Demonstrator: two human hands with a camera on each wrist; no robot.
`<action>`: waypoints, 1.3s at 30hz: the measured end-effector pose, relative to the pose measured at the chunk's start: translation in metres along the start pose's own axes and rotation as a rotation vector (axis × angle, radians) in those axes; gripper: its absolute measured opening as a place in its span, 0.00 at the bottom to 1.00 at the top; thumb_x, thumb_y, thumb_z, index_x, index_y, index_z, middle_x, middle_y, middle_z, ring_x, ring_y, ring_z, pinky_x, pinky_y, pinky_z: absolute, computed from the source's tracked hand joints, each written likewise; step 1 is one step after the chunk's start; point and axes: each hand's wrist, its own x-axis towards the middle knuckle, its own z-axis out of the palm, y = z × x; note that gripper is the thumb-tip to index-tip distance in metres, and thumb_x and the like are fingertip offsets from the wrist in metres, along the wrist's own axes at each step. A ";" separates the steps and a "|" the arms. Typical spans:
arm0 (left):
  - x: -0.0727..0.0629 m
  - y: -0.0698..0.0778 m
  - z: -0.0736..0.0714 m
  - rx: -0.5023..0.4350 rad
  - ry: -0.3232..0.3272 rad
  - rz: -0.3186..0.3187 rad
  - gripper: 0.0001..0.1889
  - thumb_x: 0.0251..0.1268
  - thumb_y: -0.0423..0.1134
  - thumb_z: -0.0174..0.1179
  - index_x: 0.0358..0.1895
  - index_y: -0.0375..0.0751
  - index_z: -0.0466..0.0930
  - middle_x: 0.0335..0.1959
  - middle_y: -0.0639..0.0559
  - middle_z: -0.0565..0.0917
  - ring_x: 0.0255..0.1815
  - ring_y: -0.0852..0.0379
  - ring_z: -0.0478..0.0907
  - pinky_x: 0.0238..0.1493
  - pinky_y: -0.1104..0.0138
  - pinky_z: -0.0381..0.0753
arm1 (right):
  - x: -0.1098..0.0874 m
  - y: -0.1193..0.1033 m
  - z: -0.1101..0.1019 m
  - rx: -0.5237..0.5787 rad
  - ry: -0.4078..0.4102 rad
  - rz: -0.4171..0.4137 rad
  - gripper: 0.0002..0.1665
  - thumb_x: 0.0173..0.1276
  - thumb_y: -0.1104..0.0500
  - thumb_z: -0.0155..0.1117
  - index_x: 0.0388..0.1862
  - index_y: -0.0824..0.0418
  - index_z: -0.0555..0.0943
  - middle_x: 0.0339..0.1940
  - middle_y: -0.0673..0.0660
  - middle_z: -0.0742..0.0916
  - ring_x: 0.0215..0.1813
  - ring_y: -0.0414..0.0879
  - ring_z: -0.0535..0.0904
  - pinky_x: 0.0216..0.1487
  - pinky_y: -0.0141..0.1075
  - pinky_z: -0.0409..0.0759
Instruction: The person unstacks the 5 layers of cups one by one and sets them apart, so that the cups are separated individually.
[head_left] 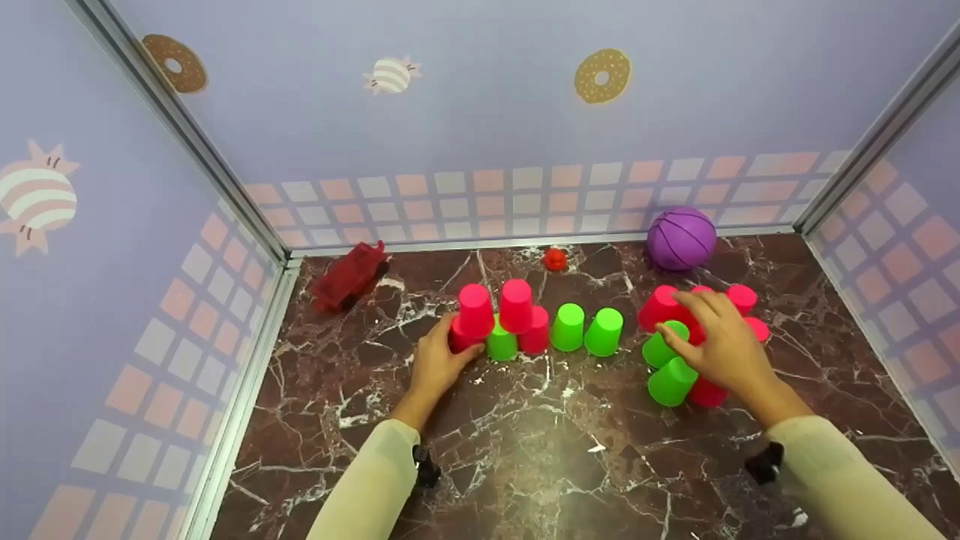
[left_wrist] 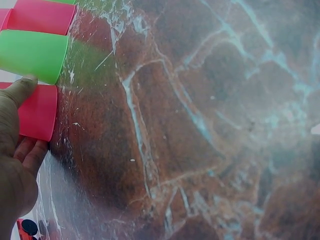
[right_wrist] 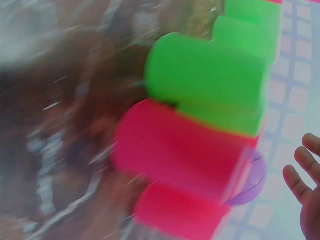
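In the head view, my left hand [head_left: 437,364] holds the pink cup [head_left: 457,335] at the left end of a row of upside-down cups, thumb on its near side and fingers round the far side. Beside it stand a green cup [head_left: 502,343] and another pink cup [head_left: 535,334]; two pink cups [head_left: 475,309] sit on top of these three. Two green cups [head_left: 568,328] continue the row rightward. My right hand [head_left: 724,349] hovers over a cluster of pink cups [head_left: 660,306] and green cups [head_left: 672,382], its fingers spread apart in the right wrist view.
A purple ball [head_left: 682,238] lies by the back wall, behind the cluster. A small red-orange object [head_left: 555,259] is behind the row. A dark red toy vehicle [head_left: 350,277] sits at the back left. Patterned walls [head_left: 480,202] enclose the marbled surface [head_left: 525,450] on three sides.
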 end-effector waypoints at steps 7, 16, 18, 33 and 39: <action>0.000 0.001 -0.001 0.010 -0.019 -0.029 0.32 0.58 0.45 0.85 0.66 0.46 0.83 0.58 0.39 0.92 0.60 0.37 0.90 0.63 0.42 0.88 | 0.042 -0.031 0.023 0.002 -0.062 -0.068 0.38 0.68 0.51 0.84 0.73 0.63 0.83 0.63 0.66 0.88 0.62 0.65 0.85 0.59 0.62 0.89; 0.002 0.001 -0.002 0.009 -0.010 -0.019 0.32 0.58 0.44 0.85 0.65 0.46 0.82 0.58 0.39 0.92 0.60 0.38 0.91 0.63 0.43 0.88 | 0.079 -0.067 0.047 0.001 -0.195 -0.090 0.44 0.72 0.42 0.79 0.79 0.62 0.78 0.69 0.65 0.86 0.70 0.67 0.84 0.70 0.64 0.84; 0.002 0.001 -0.002 0.006 -0.013 -0.018 0.32 0.58 0.44 0.85 0.65 0.46 0.82 0.58 0.38 0.92 0.60 0.37 0.90 0.64 0.43 0.88 | 0.084 -0.074 0.053 0.002 -0.222 -0.087 0.45 0.72 0.40 0.79 0.79 0.62 0.78 0.70 0.65 0.86 0.70 0.67 0.84 0.71 0.64 0.83; 0.000 0.000 -0.002 -0.012 -0.004 0.006 0.32 0.58 0.44 0.85 0.64 0.44 0.83 0.56 0.39 0.92 0.57 0.38 0.91 0.61 0.42 0.88 | 0.100 -0.120 0.095 0.156 -0.351 -0.066 0.51 0.74 0.38 0.76 0.86 0.59 0.70 0.79 0.67 0.80 0.74 0.69 0.82 0.76 0.64 0.80; 0.001 0.000 -0.002 0.000 -0.018 -0.015 0.31 0.59 0.44 0.84 0.64 0.46 0.82 0.57 0.40 0.92 0.59 0.39 0.91 0.63 0.44 0.88 | 0.099 -0.126 0.110 0.196 -0.338 -0.045 0.50 0.73 0.41 0.79 0.85 0.59 0.70 0.79 0.70 0.80 0.73 0.71 0.82 0.73 0.65 0.81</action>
